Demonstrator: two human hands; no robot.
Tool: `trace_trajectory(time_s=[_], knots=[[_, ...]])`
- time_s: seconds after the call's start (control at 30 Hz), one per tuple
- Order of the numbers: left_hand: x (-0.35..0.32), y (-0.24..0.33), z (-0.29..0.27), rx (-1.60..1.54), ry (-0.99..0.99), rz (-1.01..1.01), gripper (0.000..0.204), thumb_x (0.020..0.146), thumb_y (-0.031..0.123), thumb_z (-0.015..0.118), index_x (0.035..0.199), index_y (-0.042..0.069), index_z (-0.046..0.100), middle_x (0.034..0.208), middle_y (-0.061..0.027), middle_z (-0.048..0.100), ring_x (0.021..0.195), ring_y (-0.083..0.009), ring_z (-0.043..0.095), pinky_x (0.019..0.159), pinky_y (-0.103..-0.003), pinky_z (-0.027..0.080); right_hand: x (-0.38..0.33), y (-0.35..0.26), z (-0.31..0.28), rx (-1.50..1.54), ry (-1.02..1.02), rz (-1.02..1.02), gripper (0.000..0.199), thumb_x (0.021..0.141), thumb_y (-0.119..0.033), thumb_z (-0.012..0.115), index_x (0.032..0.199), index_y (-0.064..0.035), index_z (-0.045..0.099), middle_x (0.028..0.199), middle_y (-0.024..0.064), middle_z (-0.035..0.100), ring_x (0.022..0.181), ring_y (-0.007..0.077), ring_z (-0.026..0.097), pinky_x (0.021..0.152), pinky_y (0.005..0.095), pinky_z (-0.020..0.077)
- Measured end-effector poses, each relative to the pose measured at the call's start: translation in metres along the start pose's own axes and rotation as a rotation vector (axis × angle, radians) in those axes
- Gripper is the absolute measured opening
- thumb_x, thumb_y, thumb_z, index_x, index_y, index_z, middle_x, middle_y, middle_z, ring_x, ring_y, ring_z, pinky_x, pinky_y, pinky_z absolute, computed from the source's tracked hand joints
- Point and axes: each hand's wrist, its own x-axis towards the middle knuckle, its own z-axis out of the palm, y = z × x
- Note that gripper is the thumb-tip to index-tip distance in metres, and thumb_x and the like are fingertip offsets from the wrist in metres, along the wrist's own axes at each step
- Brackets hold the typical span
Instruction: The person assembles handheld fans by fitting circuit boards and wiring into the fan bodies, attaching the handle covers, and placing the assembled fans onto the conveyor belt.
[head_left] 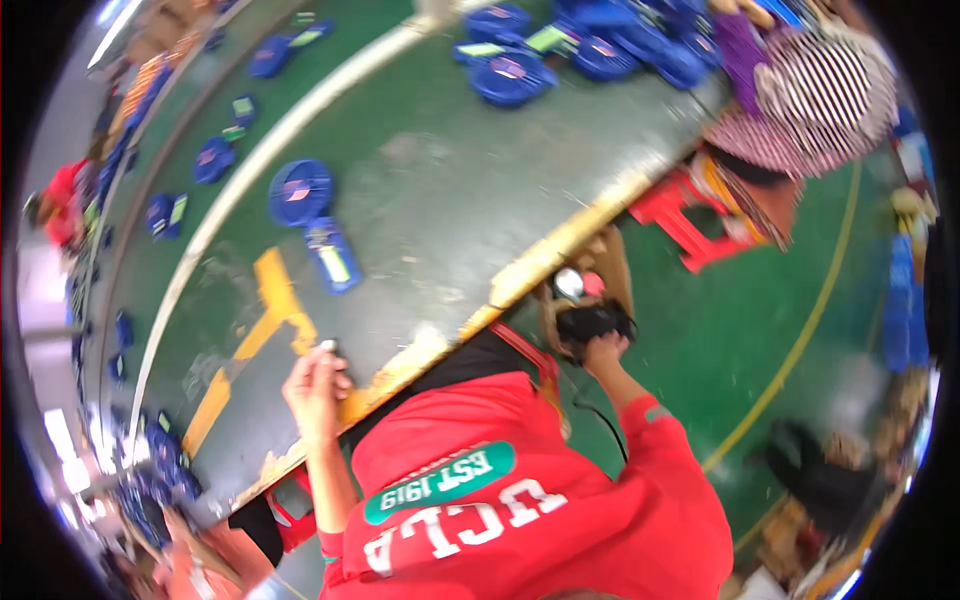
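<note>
My left hand [318, 388] is over the near edge of the dark green worktable [420, 230], its fingers pinched together. A tiny pale and dark piece [329, 346] shows at the fingertips, too blurred to name. Off the table's edge to the right, my right hand [606, 352] has its fingers closed at a bulky black object [592, 322] in an open cardboard box [618, 262]. What kind of object that is cannot be made out. Ahead of my left hand lies a blue round plastic piece [301, 193] joined to a narrower blue part [332, 256] with a pale label.
Several similar blue pieces [512, 78] are heaped at the far side. A white curved rail [245, 165] bounds the table. A person in a striped hat [825, 90] sits at right by a red stool [690, 225]. A black cable [605, 415] hangs beside me.
</note>
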Motion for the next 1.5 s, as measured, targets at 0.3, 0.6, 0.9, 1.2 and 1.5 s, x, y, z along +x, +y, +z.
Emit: trace_trajectory(time_s=[0.3,0.6,0.9,1.2,1.5], knots=[[-0.002,-0.021,-0.008,-0.183,-0.126,-0.020,0.018,0.089,0.010,0.054,0.103,0.002,0.061,0.079,-0.0042,0.063,0.057,-0.0058,0.055,0.047,-0.017,0.044,-0.077,-0.020,-0.216,0.183,-0.499,-0.884,0.030,0.081,-0.030,0.057,0.101,-0.0084,0.064,0.094,0.0143,0.065,0.086,0.0299,0.062,0.076,0.0375,0.0480],[0.021,-0.018,-0.011,0.014,-0.112,0.201,0.023,0.088,0.012,0.054,0.107,0.000,0.059,0.087,-0.0064,0.064,0.067,-0.0112,0.060,0.058,-0.024,0.048,-0.113,-0.136,-0.418,1.279,-0.215,-1.030,0.027,0.088,-0.016,0.055,0.109,0.0015,0.057,0.095,0.0076,0.063,0.086,0.0138,0.060,0.075,0.0259,0.0479],[0.081,0.017,0.028,0.297,0.168,0.354,0.025,0.081,0.022,0.057,0.093,0.001,0.060,0.081,-0.0203,0.062,0.081,-0.0368,0.060,0.071,-0.045,0.047,-0.047,-0.231,-0.442,1.119,-0.092,-0.855,0.036,0.088,-0.030,0.055,0.101,0.0027,0.059,0.085,0.0078,0.062,0.070,0.0133,0.059,0.061,0.0249,0.0502],[0.097,0.013,0.038,0.146,0.058,0.325,0.022,0.079,0.022,0.057,0.085,0.001,0.062,0.078,-0.0204,0.062,0.079,-0.0373,0.061,0.070,-0.044,0.047,-0.054,-0.248,-0.440,1.215,-0.285,-0.736,0.032,0.087,-0.031,0.057,0.092,0.0005,0.060,0.079,0.0057,0.062,0.066,0.0130,0.060,0.057,0.0265,0.0512],[0.070,-0.009,0.001,-0.061,0.026,0.275,0.024,0.085,0.010,0.053,0.106,-0.003,0.058,0.082,-0.0164,0.064,0.073,-0.0180,0.062,0.065,-0.031,0.049,-0.082,-0.270,-0.399,1.777,-0.828,-0.784,0.023,0.085,-0.016,0.060,0.101,0.0006,0.057,0.095,0.0093,0.063,0.086,0.0179,0.061,0.080,0.0343,0.0496]])
